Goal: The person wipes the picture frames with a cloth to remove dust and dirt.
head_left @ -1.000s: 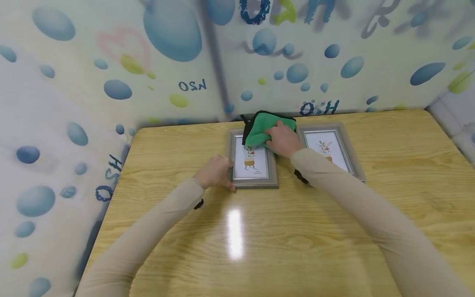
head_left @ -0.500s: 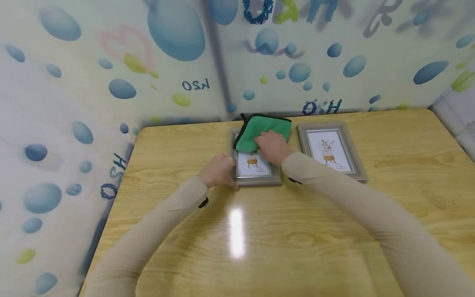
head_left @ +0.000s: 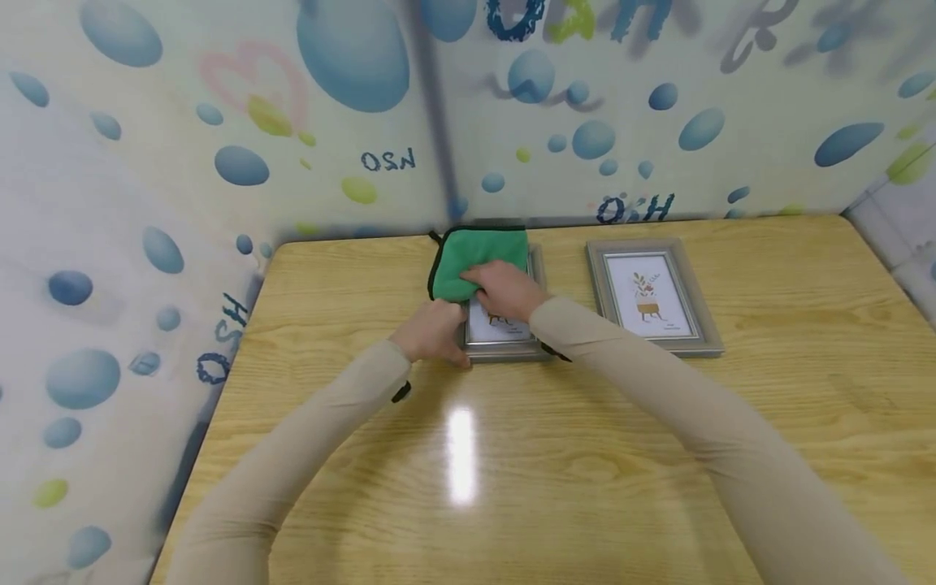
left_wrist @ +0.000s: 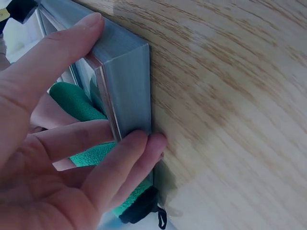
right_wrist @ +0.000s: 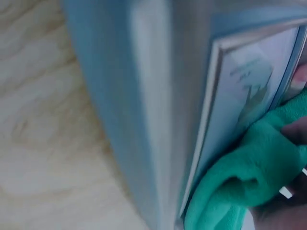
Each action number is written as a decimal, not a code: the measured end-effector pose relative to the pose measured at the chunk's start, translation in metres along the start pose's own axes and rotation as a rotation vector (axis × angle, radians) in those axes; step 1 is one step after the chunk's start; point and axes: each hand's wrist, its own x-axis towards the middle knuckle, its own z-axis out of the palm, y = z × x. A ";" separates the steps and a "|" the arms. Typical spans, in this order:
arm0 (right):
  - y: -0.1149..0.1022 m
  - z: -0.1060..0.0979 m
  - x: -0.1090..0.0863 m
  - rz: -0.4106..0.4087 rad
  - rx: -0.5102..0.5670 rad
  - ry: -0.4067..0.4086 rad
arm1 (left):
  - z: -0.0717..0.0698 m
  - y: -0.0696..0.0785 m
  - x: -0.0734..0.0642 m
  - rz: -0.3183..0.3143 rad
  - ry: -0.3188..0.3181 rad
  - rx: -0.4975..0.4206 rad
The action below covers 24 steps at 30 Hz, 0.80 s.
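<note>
A grey picture frame (head_left: 504,354) with a potted-plant print lies flat near the table's back edge. My left hand (head_left: 433,333) grips its front left corner. In the left wrist view the thumb (left_wrist: 72,40) presses one side of the frame while the fingertips (left_wrist: 136,141) touch another. My right hand (head_left: 504,288) holds a green cloth (head_left: 475,248) with black edging against the frame. The cloth covers the upper part of the print and hangs over the left side. Bunched folds of cloth (right_wrist: 259,163) show under the right fingers in the right wrist view.
A second, similar picture frame (head_left: 705,337) lies to the right on the wooden table (head_left: 585,487). Behind the table rises a wall (head_left: 468,106) patterned with blue and green bubbles, and the same pattern continues on the left.
My right hand has moved the cloth leftward across the frame, from its top right to its upper left. More of the second frame shows. The left hand keeps its grip on the corner.
</note>
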 end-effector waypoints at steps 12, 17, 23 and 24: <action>0.023 -0.017 -0.032 0.067 -0.242 -0.044 | 0.005 0.003 0.005 -0.052 0.001 0.038; 0.028 -0.023 -0.045 0.139 -0.268 -0.054 | 0.004 0.004 0.003 -0.080 -0.001 0.018; 0.020 -0.013 -0.042 0.177 -0.264 -0.038 | 0.003 0.006 0.003 -0.061 0.003 0.029; 0.018 -0.010 -0.040 0.168 -0.254 -0.025 | 0.004 0.005 0.003 -0.054 0.003 0.033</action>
